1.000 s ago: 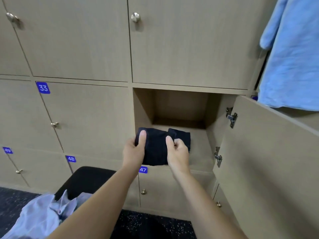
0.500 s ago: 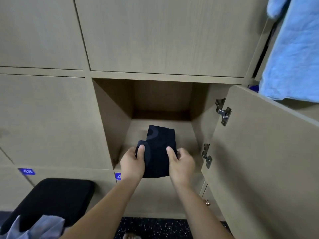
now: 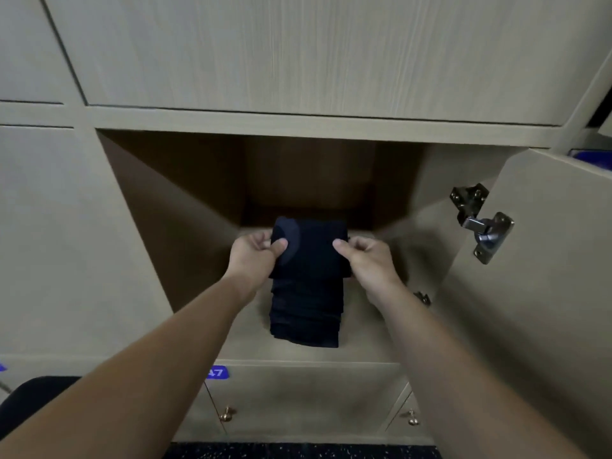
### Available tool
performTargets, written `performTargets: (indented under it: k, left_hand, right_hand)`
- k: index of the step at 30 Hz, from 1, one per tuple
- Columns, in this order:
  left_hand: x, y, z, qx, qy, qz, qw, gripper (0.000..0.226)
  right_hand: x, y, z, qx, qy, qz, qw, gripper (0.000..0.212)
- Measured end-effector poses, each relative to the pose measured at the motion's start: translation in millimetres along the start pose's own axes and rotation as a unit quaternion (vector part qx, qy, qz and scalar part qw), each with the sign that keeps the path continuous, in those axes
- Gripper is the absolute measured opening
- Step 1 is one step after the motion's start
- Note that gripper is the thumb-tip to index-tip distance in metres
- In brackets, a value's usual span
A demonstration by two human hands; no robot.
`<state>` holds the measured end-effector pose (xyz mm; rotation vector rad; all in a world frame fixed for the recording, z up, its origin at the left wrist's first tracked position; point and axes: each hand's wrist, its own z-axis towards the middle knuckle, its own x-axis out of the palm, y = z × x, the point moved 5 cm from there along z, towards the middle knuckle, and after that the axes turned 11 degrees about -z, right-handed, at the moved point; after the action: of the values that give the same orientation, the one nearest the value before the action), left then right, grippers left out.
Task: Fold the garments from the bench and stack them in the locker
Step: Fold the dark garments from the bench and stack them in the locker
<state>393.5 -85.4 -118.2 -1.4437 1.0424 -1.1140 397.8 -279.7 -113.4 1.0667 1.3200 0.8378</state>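
Head view: dark folded garment (image 3: 308, 256) gripped at both side edges inside the open locker (image 3: 185, 233), above a stack of dark garments (image 3: 304, 316) already lying on the locker floor. Left hand (image 3: 255, 256) on the left edge, right hand (image 3: 367, 260) on the right edge, thumb on top and fingers (image 3: 280, 244) curled under on each side, closed on the cloth. Probably held this way to keep the fold flat and square while lowering it onto the pile, so nothing slides apart. Near edge of the held piece over the far part of the stack; cannot tell whether touching it yet or just above. Stack set toward the front middle of the compartment, clear of both side walls, back of the locker dark and bare as far as visible. Locker door (image 3: 536, 293) swung wide to the right, upper hinge (image 3: 480, 223) exposed, leaving the opening free for both forearms. Closed doors above, beside and below, blue tag reading 47 (image 3: 217, 372) on the one underneath. Corner of a black bench (image 3: 29, 402) at lower left, nothing on the visible part. Judged step: placing this garment on the pile; remaining work cannot be told from here
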Motion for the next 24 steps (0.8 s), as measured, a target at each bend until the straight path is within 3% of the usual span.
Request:
performTargets:
  k: [8, 12, 15, 18, 21, 24]
  left_hand:
    - [5.3, 24.9, 16.8, -0.002, 0.017, 0.005, 1.000, 0.014]
    - [2.4, 41.4, 22.7, 0.000, 0.016, 0.043, 0.999, 0.019]
    - [1.0, 47.2, 23.5, 0.006, -0.004, 0.057, 0.998, 0.017]
    - [0.2, 45.9, 23.5, 0.016, -0.009, 0.093, 0.996, 0.047]
    - [3.7, 30.5, 24.1, 0.117, -0.003, 0.249, 0.962, 0.047]
    - [21.9, 19.0, 25.5, 0.209, 0.048, 0.407, 0.888, 0.047]
  right_hand:
    - [14.4, -36.6, 24.7, 0.023, -0.020, -0.023, 0.999, 0.005]
    - [21.0, -53.6, 28.6, 0.028, -0.036, -0.033, 0.998, 0.014]
    - [24.8, -59.2, 30.8, 0.018, -0.044, -0.054, 0.997, 0.008]
    - [19.8, -55.8, 28.6, 0.005, -0.077, -0.116, 0.990, 0.030]
    - [5.5, -31.5, 18.5, -0.063, -0.163, -0.318, 0.932, 0.033]
    - [17.3, -8.1, 19.7, -0.201, -0.133, -0.479, 0.844, 0.038]
